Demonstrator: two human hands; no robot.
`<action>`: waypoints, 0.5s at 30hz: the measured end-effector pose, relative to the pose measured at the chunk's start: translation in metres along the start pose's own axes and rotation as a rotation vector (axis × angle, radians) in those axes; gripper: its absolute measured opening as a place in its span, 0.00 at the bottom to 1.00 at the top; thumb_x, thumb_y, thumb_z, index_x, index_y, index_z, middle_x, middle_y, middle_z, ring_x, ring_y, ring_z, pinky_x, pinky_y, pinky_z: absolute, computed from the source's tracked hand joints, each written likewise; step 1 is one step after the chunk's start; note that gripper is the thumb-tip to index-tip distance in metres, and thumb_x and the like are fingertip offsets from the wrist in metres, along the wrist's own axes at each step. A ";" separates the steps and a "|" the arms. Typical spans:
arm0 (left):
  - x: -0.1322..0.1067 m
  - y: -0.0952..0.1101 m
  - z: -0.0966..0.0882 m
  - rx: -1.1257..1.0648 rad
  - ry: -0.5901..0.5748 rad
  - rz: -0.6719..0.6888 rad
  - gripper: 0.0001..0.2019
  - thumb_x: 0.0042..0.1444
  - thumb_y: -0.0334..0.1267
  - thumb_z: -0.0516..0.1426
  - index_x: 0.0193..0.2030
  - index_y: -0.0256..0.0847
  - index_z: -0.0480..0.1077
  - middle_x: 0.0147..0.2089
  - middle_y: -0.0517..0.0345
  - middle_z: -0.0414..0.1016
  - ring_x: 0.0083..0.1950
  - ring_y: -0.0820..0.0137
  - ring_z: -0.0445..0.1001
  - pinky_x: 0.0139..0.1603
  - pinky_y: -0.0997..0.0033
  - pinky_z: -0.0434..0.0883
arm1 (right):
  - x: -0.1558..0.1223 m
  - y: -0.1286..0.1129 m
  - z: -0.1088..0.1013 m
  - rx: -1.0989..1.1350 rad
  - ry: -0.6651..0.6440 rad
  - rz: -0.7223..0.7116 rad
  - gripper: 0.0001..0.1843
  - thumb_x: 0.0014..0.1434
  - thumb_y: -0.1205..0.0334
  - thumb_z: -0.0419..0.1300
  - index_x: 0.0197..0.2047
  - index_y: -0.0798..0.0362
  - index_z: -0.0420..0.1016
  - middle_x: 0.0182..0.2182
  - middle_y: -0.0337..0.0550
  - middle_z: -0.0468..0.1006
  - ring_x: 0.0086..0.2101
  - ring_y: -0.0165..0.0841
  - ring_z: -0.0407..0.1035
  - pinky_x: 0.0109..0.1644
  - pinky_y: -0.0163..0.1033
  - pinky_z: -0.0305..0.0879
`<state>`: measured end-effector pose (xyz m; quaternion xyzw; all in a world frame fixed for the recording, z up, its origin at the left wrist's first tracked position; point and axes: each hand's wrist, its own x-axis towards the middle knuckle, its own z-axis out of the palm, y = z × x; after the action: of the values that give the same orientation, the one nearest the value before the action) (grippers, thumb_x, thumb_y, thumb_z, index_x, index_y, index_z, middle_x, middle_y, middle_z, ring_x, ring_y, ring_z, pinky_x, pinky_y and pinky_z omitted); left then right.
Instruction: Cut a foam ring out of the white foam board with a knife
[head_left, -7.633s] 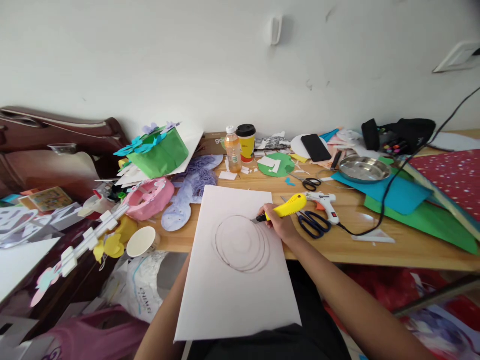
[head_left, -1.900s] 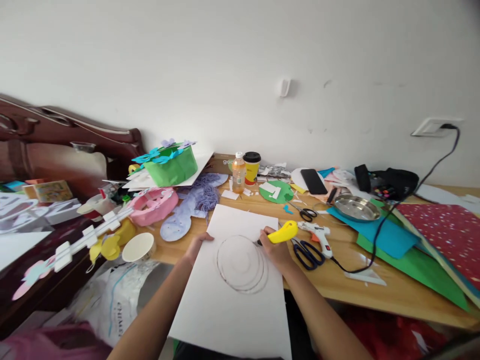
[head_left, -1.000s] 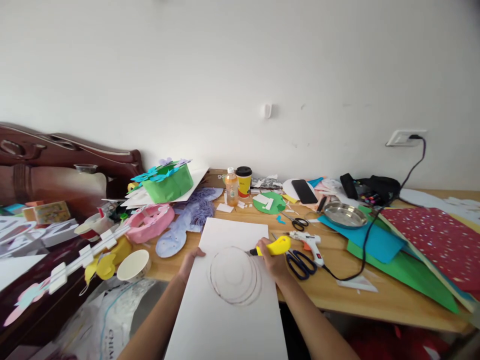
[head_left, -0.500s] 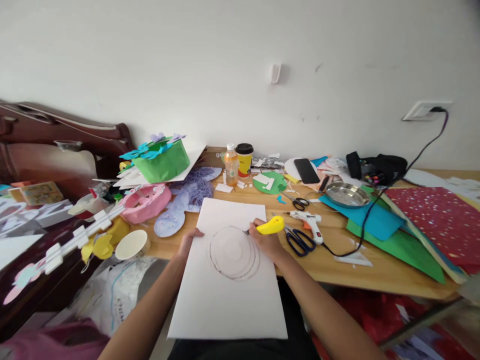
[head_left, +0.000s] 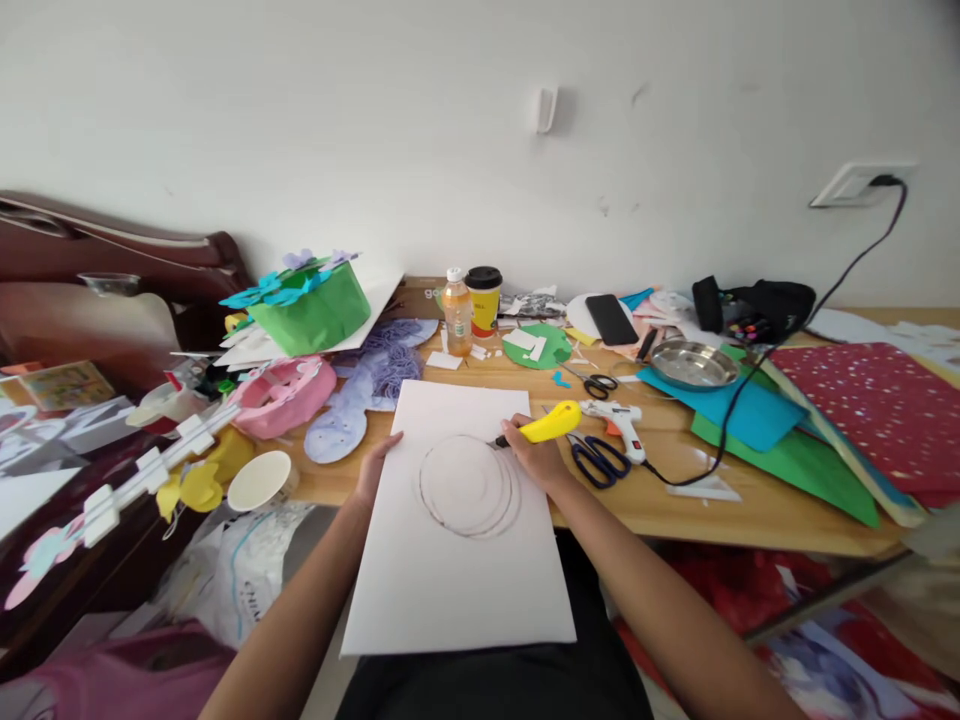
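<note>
A stiff white board (head_left: 457, 590) rests against the table edge and over my lap, with overlapping dark circles (head_left: 469, 485) drawn on it. My left hand (head_left: 377, 465) grips its left edge, thumb at the rim and the other fingers mostly hidden. My right hand (head_left: 536, 458) is closed around what looks like a craft knife (head_left: 553, 422) with a chunky yellow handle. Its dark, narrow tip is at the upper right of the circles; whether it touches the board I cannot tell. Navy-handled scissors (head_left: 600, 462) and a white glue gun (head_left: 619, 425) lie just right of that hand.
Behind the board stand an orange drink bottle (head_left: 457, 312) and a yellow cup (head_left: 484, 302). A steel plate (head_left: 694, 365), coloured sheets (head_left: 780, 455) and a black cord (head_left: 726, 445) occupy the right. Pink (head_left: 281, 398) and green (head_left: 311, 312) paper crafts and a white bowl (head_left: 261, 482) stand left.
My right hand and the knife have shifted slightly up along the circle's upper right, and the handle now slants upward more. My left hand keeps its grip. The whole view has tilted slightly.
</note>
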<state>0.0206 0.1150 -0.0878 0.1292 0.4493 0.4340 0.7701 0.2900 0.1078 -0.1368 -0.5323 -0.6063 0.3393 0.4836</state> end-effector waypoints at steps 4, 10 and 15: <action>0.001 0.000 0.001 0.023 0.019 -0.017 0.26 0.54 0.31 0.58 0.60 0.25 0.71 0.39 0.42 0.85 0.40 0.49 0.85 0.45 0.55 0.80 | -0.001 -0.003 -0.001 -0.024 -0.028 -0.011 0.21 0.64 0.44 0.52 0.25 0.47 0.56 0.20 0.33 0.58 0.24 0.32 0.57 0.30 0.38 0.55; 0.001 -0.002 -0.004 0.024 -0.032 -0.072 0.27 0.54 0.32 0.57 0.61 0.24 0.70 0.41 0.40 0.84 0.43 0.48 0.84 0.48 0.53 0.79 | 0.000 -0.003 0.000 -0.045 -0.079 -0.004 0.20 0.63 0.47 0.52 0.24 0.47 0.52 0.20 0.32 0.54 0.24 0.32 0.55 0.28 0.38 0.51; 0.002 -0.004 -0.006 0.026 -0.112 -0.039 0.27 0.58 0.37 0.57 0.64 0.28 0.68 0.46 0.41 0.84 0.49 0.48 0.82 0.54 0.52 0.77 | 0.003 -0.002 0.000 -0.043 -0.086 0.012 0.19 0.62 0.48 0.51 0.24 0.46 0.52 0.20 0.33 0.54 0.24 0.33 0.55 0.30 0.38 0.52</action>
<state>0.0182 0.1130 -0.0943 0.1544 0.4136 0.4050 0.8007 0.2894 0.1105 -0.1340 -0.5312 -0.6304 0.3516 0.4436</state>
